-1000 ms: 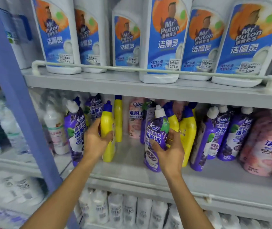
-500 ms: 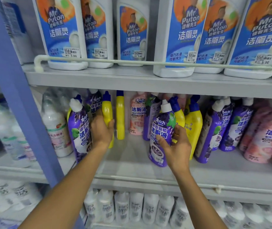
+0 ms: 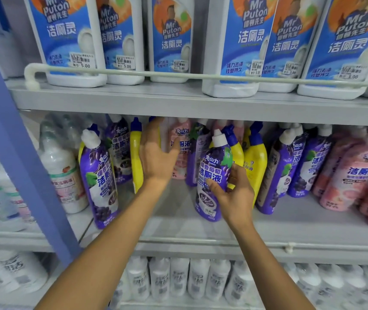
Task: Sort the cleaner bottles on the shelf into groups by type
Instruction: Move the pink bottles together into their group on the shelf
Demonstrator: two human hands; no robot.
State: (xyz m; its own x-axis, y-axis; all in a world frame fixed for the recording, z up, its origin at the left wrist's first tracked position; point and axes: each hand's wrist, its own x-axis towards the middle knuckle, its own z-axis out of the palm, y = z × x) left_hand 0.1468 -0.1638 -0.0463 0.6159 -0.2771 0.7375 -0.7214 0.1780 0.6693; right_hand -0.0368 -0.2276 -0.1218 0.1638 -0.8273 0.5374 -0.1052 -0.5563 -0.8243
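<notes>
Gripping the purple grape cleaner bottle (image 3: 214,173) low on its label, my right hand (image 3: 234,195) lays its thumb across the front and curls its fingers round the side. That bottle leans a little near the front of the middle shelf (image 3: 290,222); I cannot tell whether its base rests on the board.

My left hand (image 3: 158,155) reaches further back with straight, spread fingers and holds nothing. It hangs in front of a blue-capped yellow bottle (image 3: 153,119). I cannot tell whether it touches this one. A second yellow bottle (image 3: 135,157) stands just to its left. Two more yellow bottles (image 3: 255,162) stand close behind the one I hold, so I count four plainly.

Besides the one in my grip I count five other purple bottles: two on the left (image 3: 98,175), one behind my right thumb, two to the right (image 3: 277,173). One pink bottle (image 3: 182,146) stands at the back between my hands. More pink ones (image 3: 353,173) crowd the far right, too blurred to count.

On the top shelf (image 3: 178,101), six white Mr Puton bottles (image 3: 66,41) stand behind a white rail (image 3: 178,75).
</notes>
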